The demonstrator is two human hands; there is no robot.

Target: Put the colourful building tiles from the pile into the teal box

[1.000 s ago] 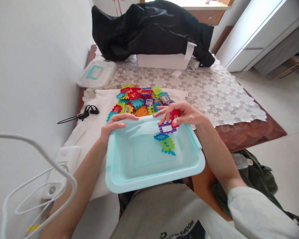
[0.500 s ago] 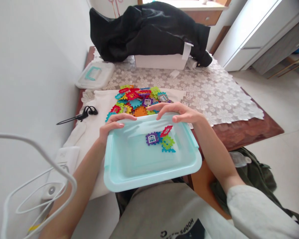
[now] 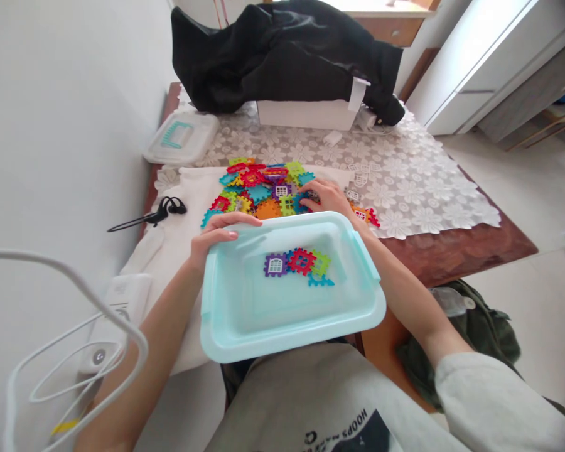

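Seen from the head camera, the right hand point(image 3: 324, 197) reaches toward 12 o'clock, narrowly curled, with its fingertips hidden among the edge of a heap of plastic waffle tiles point(image 3: 258, 188). Whether it pinches a tile cannot be told. The left hand point(image 3: 216, 233) sits toward 10 o'clock, its fingers hooked over the far rim of a pale blue plastic tray point(image 3: 287, 221), holding it. The tray lies at about 6 o'clock, its near edge against a grey sweatshirt point(image 3: 320, 402). Inside it, a small cluster of tiles point(image 3: 294, 263) shows purple, red, green and blue pieces; whether they are joined is hard to make out. A few stray tiles point(image 3: 363, 216) lie just beside the right wrist at 2 o'clock.

The heap rests on a white cloth point(image 3: 179, 263), laid over a lace tablecloth point(image 3: 407, 188). Black earphones point(image 3: 167, 210) lie at 10 o'clock, and a clear plastic lid point(image 3: 181, 138) at 11. Black fabric point(image 3: 282, 56) drapes over a white box point(image 3: 304, 116) at 12 o'clock. A white cable point(image 3: 89, 301) crosses at 8 o'clock, and an olive bag point(image 3: 456, 339) sits at 4.
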